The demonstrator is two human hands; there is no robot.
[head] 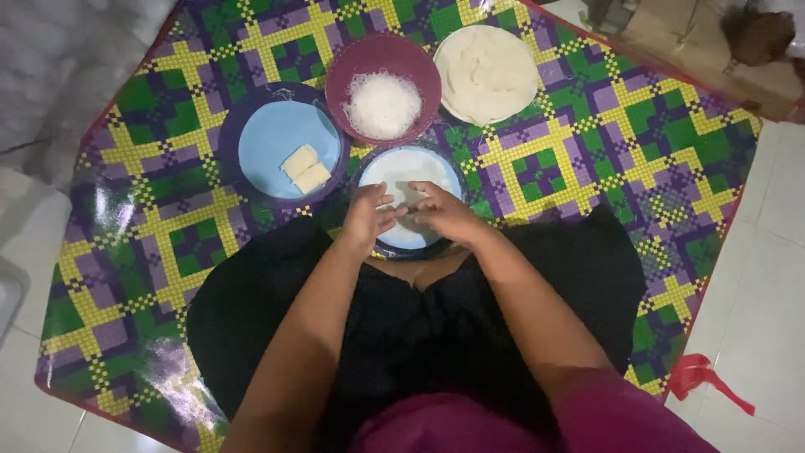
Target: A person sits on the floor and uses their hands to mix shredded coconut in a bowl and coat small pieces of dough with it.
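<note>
My left hand (366,216) and my right hand (444,214) meet over a light blue plate (436,168) right in front of me, fingers bent together on a thin pale wrapper sheet (401,189) that lies on it. What lies under my fingers is hidden. To the left, a blue plate in a purple rim (260,143) carries two pale folded rolls (305,168). Behind, a maroon bowl (356,63) holds white thin noodles (383,105). A round stack of white wrappers (486,74) lies at the back right.
Everything sits on a glossy mat (579,159) checked in green, purple and yellow, spread over white floor tiles (767,277). My black-clad legs (251,310) lie across the mat's near half. A red ribbon (700,377) lies on the tiles at right; a cardboard box (721,59) stands at the far right.
</note>
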